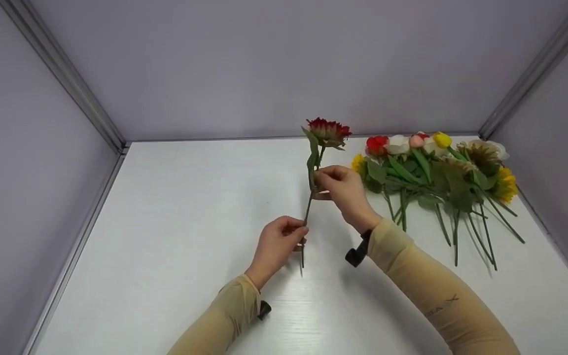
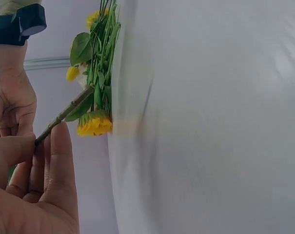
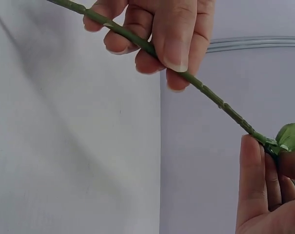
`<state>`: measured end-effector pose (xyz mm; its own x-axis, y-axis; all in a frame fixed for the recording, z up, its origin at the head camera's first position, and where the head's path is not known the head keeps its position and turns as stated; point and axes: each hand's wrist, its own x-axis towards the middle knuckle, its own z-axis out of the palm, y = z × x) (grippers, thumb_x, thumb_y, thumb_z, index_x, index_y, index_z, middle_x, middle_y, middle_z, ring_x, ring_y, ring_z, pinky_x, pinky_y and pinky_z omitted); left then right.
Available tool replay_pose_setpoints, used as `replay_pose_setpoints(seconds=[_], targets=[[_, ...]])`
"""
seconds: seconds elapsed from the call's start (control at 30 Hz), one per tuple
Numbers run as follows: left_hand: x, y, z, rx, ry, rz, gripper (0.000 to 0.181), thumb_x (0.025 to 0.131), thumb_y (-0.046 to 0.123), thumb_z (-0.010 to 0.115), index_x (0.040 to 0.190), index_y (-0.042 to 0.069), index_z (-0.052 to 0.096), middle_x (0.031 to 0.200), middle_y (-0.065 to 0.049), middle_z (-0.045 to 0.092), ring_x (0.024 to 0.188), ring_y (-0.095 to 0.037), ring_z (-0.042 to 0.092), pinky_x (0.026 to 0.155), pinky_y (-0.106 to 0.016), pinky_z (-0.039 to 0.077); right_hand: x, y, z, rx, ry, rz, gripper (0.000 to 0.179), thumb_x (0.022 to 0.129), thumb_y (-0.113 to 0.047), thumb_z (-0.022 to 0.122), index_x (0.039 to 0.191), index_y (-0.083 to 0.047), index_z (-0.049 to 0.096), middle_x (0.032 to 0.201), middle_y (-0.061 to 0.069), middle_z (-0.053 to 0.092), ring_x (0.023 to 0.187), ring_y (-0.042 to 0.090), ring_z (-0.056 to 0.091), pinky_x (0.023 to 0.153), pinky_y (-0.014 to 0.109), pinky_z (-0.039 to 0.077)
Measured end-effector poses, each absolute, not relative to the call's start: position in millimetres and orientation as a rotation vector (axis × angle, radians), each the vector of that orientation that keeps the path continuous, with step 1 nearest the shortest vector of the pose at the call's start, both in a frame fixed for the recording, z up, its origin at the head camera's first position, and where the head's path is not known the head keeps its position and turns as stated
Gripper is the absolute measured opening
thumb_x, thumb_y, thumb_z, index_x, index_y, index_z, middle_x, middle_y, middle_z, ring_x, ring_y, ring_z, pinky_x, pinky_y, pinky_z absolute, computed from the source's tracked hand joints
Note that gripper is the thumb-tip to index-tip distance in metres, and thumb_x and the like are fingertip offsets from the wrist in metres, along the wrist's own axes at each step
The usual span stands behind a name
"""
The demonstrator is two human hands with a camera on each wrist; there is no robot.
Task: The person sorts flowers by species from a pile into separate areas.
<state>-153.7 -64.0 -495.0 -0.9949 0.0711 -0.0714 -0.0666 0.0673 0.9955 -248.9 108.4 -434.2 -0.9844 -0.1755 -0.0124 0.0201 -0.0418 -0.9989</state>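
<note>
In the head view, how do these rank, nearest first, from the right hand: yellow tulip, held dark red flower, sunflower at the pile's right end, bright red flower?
From the right hand:
1. Dark red flower: pinched in its fingers.
2. Bright red flower: pile's back left.
3. Yellow tulip: pile's back, right of middle.
4. Sunflower: pile's right end.

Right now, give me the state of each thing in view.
Red flower: open, stem slightly tilted
Left grip: pinching that stem low down
Right grip: holding that stem higher up
Flower pile: lying on the table, not held
Yellow tulip: closed, in the pile
Black wrist devices: worn on both wrists
</note>
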Motion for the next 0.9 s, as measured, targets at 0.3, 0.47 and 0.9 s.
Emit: replay_pose_setpoints(seconds=[0.3, 0.47, 0.9], targets=[[-167, -139, -494, -0.19, 2.449, 1.861, 0.022, 0.1, 0.013, 0.068, 0.115, -0.002, 0.07, 0.102, -0.019, 0.069, 0.084, -0.021, 0.068, 0.071, -0.033, 0.061, -238, 98, -446, -0.493, 2.4, -1.626, 0.042, 0.105, -0.036, 0.061, 0.139, -0.012, 0.061, 0.125, 0.008, 0.067, 0.115, 0.029, 0.064, 0.098, 0.039, 0.054], [-175, -222, -493, -0.397, 2.666, 1.63, 0.022, 0.101, 0.013, 0.064, 0.117, -0.001, 0.07, 0.102, -0.016, 0.069, 0.085, -0.022, 0.068, 0.07, -0.03, 0.059, -227, 90, -456, -0.77, 2.647, -1.123, 0.058, 0.105, -0.047, 0.056, 0.153, -0.015, 0.049, 0.147, 0.005, 0.055, 0.136, 0.024, 0.049, 0.112, 0.042, 0.041], [-179, -343, -500, -0.768, 2.996, 1.053, 0.029, 0.104, 0.012, 0.053, 0.119, -0.009, 0.068, 0.117, -0.028, 0.068, 0.105, -0.043, 0.064, 0.087, -0.053, 0.052, -211, 63, -471, -1.122, 2.768, -0.537, 0.069, 0.106, -0.053, 0.049, 0.161, -0.015, 0.033, 0.164, 0.01, 0.032, 0.154, 0.031, 0.019, 0.126, 0.041, 0.009]])
